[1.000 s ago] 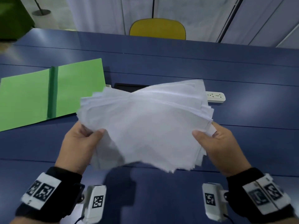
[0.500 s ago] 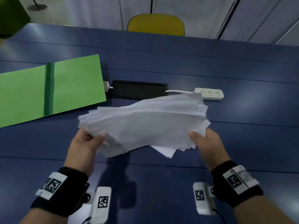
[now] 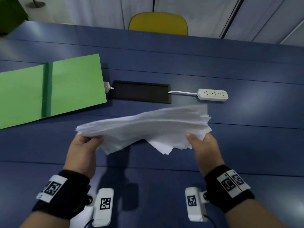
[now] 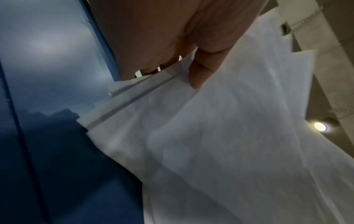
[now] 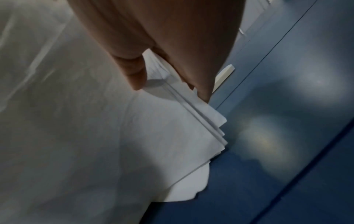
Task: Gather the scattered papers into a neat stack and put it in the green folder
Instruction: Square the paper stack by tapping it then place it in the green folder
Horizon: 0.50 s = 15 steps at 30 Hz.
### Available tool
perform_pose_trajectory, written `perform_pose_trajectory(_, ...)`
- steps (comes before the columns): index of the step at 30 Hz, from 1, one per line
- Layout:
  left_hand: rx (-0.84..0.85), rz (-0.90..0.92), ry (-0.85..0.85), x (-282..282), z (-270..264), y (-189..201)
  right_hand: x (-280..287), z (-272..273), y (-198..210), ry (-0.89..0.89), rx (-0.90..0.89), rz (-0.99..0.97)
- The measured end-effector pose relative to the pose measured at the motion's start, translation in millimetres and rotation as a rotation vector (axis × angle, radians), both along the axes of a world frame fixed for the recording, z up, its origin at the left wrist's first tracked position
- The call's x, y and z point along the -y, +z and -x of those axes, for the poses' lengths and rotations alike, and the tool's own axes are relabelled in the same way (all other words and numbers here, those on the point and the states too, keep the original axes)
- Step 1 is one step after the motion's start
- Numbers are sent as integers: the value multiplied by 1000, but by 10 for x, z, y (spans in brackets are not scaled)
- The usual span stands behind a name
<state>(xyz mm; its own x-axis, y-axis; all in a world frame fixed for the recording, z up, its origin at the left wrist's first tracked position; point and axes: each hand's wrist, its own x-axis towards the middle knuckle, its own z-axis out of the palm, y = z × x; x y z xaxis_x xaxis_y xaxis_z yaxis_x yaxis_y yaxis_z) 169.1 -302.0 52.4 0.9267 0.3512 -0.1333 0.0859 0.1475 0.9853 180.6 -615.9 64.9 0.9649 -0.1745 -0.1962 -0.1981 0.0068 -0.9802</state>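
A loose, uneven stack of white papers [image 3: 144,127] hangs in the air over the blue table, its lower corners drooping toward the surface. My left hand [image 3: 83,145] pinches its left edge, thumb on top. My right hand [image 3: 202,145] pinches its right edge the same way. In the left wrist view the thumb presses on the sheets [image 4: 220,136]; the right wrist view shows the fanned corner of the sheets [image 5: 191,128] below my thumb. The green folder [image 3: 49,89] lies open and flat at the left of the table, its darker spine upright in the middle.
A black cable hatch [image 3: 141,92] is set into the blue table [image 3: 246,145] behind the papers. A white power strip [image 3: 213,94] lies to its right, its cord running to the hatch. A yellow chair [image 3: 158,23] stands beyond the far edge.
The stack has tipped from facing me to nearly level and dropped lower toward the table. Both hands keep their hold on its edges.
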Motion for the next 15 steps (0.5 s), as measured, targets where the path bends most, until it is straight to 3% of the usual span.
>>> perform_pose_trajectory(5, -56, -157, -162, 84, -79, 54, 24, -32, -136, -19, 11, 58)
perform_pose_trajectory(10, -115, -235, -169, 24, -148, -21, 66, -66, -124, -68, 60, 121)
perform_pose_trajectory(13, -135, -457, -244, 41, -157, 48, 42, -129, -64, -70, 81, 117)
perform_pose_trajectory(15, -106, -417, -229, 24, -183, 68, -9, -153, 26, -50, 55, 129)
